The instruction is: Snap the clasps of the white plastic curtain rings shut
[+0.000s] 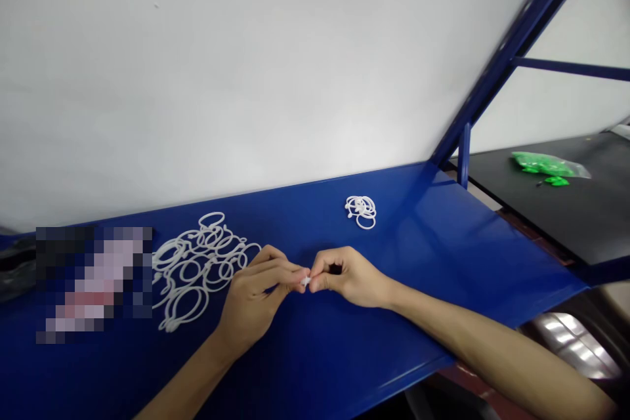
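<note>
White bit (306, 281) pinched btwn L hand (258, 285) & R hand (349, 275), fingers of both closed on it, over blue bench (315, 354); white rings (199, 256) heaped beside L hand, smaller pile (361, 205) beyond R hand, nr wall (246, 79)

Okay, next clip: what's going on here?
A person's left hand and right hand pinch a small white plastic-looking piece between them above a glossy blue table. The piece is partly hidden. Beside the left hand lies a tangled pile of thin white plastic-looking loops; a smaller bunch of similar white loops sits apart, beyond the right hand.
</note>
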A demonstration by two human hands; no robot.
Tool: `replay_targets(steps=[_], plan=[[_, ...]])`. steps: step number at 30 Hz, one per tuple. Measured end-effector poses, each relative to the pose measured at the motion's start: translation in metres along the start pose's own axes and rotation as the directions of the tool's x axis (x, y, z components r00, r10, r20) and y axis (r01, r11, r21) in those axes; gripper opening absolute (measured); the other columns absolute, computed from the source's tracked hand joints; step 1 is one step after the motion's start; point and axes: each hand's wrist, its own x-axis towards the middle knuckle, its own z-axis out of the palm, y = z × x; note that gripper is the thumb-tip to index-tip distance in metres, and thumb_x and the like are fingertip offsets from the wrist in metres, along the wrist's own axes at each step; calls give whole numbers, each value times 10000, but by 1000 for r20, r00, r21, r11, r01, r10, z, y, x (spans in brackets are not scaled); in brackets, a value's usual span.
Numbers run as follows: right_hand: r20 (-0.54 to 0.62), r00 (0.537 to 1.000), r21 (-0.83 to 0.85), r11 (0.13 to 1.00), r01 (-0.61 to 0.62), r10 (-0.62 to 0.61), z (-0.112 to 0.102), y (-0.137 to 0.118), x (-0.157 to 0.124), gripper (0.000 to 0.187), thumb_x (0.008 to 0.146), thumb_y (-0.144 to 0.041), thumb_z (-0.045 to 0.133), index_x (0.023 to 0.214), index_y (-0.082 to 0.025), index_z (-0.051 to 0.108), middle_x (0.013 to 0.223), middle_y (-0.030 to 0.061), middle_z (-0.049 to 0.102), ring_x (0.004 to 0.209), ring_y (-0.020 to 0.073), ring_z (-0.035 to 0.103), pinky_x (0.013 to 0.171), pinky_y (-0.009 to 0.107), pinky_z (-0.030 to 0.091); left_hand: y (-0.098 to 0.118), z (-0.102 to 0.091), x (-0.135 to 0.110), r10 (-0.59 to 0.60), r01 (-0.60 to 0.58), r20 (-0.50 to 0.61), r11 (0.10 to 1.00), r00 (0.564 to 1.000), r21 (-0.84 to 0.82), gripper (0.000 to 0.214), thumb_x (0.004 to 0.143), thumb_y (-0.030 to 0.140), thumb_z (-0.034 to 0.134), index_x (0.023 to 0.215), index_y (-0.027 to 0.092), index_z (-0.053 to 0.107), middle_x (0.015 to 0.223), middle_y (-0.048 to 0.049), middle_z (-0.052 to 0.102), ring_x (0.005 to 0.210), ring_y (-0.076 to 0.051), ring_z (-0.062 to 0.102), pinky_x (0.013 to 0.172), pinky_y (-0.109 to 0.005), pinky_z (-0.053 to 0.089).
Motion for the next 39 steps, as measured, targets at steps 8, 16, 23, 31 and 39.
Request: replay_targets(steps=[8,16,23,31,39], plan=[[-50,999,7,1000,-5,6,0,2,4,271,818,-440,770,803,-173,729,834,39,749,787,176,679,783,317,519,-1,4,-7,38,-29,-90,994,995,104,212,869,87,681,954,265,758,819,16,773,760,-136,642,646,-273,575],[-41,995,-233,969,77,-89,-3,-7,2,57,872,-207,724,834,-194,764,877,19,756,830,162,689,764,263,502,-5,9,-13,31,-22,-97,996,995,87,240,863,82,687,973,282,762,852,27,778,792,-135,639,674,-268,567],[8,973,-349,911,220,-232,-7,-2,5,74,880,-145,715,837,-177,766,858,23,734,797,139,677,740,232,489,-18,11,-13,-250,240,-57,961,967,-135,68,856,317,735,820,293,787,827,-13,758,815,-159,643,677,-272,572],[-16,967,-393,891,230,-256,-5,-5,2,103,878,-110,703,832,-180,761,837,9,726,766,124,678,734,220,492,-19,10,-15,-415,397,11,863,910,-313,52,806,344,777,789,300,799,822,-13,690,727,-135,679,634,-243,585],[-59,972,-433,883,180,-227,-5,3,6,72,869,-131,721,822,-175,755,847,14,736,769,132,682,742,230,486,-18,11,-16,-431,424,19,878,902,-220,103,838,355,741,789,276,783,792,-11,718,774,-153,697,719,-272,573]])
